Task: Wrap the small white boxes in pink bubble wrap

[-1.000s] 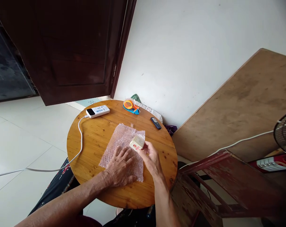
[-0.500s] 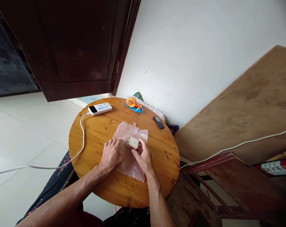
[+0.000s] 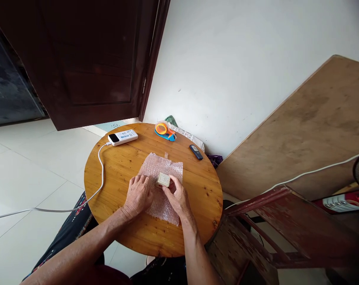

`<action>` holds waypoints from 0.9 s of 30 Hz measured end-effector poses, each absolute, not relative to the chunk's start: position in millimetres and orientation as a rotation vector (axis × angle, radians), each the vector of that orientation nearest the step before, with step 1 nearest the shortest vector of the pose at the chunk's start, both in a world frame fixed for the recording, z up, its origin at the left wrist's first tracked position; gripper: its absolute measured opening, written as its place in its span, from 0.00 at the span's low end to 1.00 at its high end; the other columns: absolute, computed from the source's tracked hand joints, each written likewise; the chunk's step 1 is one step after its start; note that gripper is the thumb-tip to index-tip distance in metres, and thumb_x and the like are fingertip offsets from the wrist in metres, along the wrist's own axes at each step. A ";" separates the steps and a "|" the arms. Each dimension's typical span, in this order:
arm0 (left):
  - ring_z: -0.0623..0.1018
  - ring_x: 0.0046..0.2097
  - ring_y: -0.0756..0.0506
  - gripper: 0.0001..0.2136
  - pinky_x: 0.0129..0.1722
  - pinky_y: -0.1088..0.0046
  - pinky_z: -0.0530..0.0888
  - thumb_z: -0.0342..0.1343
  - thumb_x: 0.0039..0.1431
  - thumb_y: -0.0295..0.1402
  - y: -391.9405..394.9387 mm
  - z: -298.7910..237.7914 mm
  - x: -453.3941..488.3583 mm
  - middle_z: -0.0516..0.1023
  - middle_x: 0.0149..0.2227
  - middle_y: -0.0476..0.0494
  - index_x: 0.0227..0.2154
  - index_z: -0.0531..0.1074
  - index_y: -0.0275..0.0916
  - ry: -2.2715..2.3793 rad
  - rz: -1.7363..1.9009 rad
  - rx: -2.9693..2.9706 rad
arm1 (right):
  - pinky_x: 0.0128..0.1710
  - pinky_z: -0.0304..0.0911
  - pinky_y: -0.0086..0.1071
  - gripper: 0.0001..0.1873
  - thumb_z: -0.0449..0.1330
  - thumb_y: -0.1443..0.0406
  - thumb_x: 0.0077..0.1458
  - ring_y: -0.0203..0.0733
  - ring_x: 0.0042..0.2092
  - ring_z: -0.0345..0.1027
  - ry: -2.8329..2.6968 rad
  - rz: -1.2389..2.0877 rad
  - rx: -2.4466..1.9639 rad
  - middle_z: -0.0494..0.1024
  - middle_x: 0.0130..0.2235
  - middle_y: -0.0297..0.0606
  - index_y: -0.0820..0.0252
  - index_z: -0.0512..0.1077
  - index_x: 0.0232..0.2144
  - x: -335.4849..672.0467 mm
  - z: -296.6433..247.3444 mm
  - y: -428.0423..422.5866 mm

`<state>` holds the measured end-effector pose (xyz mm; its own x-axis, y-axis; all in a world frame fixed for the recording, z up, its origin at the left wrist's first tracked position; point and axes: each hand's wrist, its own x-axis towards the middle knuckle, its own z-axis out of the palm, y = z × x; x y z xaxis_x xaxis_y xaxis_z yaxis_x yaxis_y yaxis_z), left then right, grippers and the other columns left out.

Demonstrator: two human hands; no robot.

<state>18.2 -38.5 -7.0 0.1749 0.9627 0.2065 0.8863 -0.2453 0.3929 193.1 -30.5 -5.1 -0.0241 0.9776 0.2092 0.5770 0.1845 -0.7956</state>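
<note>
A small cream-coloured printed box (image 3: 163, 179) is over the middle of a sheet of bubble wrap (image 3: 164, 209) on the round wooden table. My right hand (image 3: 177, 196) grips the box at its right side, thumb at the near edge and fingers at the far edge. On the left part of the wrap lies my left hand (image 3: 139, 194), palm down, its fingers stretched forward and resting on the wrap and table. It holds nothing that I can see. The left hand's palm side is hidden.
At the table's (image 3: 108, 186) back stand a white power bank (image 3: 124, 137) with a cable (image 3: 102, 166), an orange-and-blue tape dispenser (image 3: 165, 131) and a small dark device (image 3: 196, 152). A reddish wooden chair (image 3: 298, 225) is at the right, a dark door (image 3: 99, 59) behind.
The box has turned and tilted slightly in my right hand. My left hand stays on the wrap. The whole view has shifted a little.
</note>
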 end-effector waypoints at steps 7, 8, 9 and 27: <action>0.71 0.53 0.35 0.21 0.53 0.55 0.67 0.53 0.52 0.29 -35.3 0.3 9.2 0.75 0.50 0.36 0.51 0.69 0.37 1.679 0.487 2.284 | 0.45 0.68 0.36 0.20 0.61 0.64 0.52 0.44 0.42 0.74 -1.674 0.700 -1.450 0.80 0.44 0.36 0.53 0.70 0.49 194.0 -5.9 -30.1; 0.71 0.53 0.35 0.20 0.53 0.55 0.67 0.54 0.52 0.29 -36.5 1.4 5.3 0.75 0.50 0.36 0.50 0.70 0.38 1.646 0.476 2.297 | 0.45 0.68 0.36 0.21 0.61 0.64 0.52 0.44 0.42 0.74 -1.674 0.704 -1.449 0.80 0.44 0.36 0.53 0.70 0.50 194.0 -5.8 -30.2; 0.71 0.53 0.36 0.20 0.53 0.55 0.67 0.54 0.51 0.28 -38.7 2.7 0.7 0.75 0.50 0.37 0.50 0.70 0.40 1.609 0.479 2.317 | 0.45 0.68 0.36 0.21 0.61 0.64 0.52 0.43 0.42 0.74 -1.671 0.704 -1.455 0.81 0.43 0.36 0.53 0.70 0.50 194.0 -5.6 -30.3; 0.74 0.43 0.41 0.07 0.54 0.58 0.67 0.52 0.51 0.21 -61.2 16.8 -16.8 0.77 0.37 0.41 0.26 0.72 0.39 1.258 0.431 2.662 | 0.46 0.69 0.37 0.23 0.61 0.64 0.52 0.44 0.43 0.75 -1.649 0.764 -1.444 0.81 0.44 0.37 0.54 0.69 0.52 193.7 -2.7 -33.6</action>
<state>-16.8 -61.2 16.8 0.6030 0.7753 0.1879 0.7275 -0.6311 0.2693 193.7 -33.6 -2.7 -0.0312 0.9841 0.1751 0.5029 0.1669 -0.8481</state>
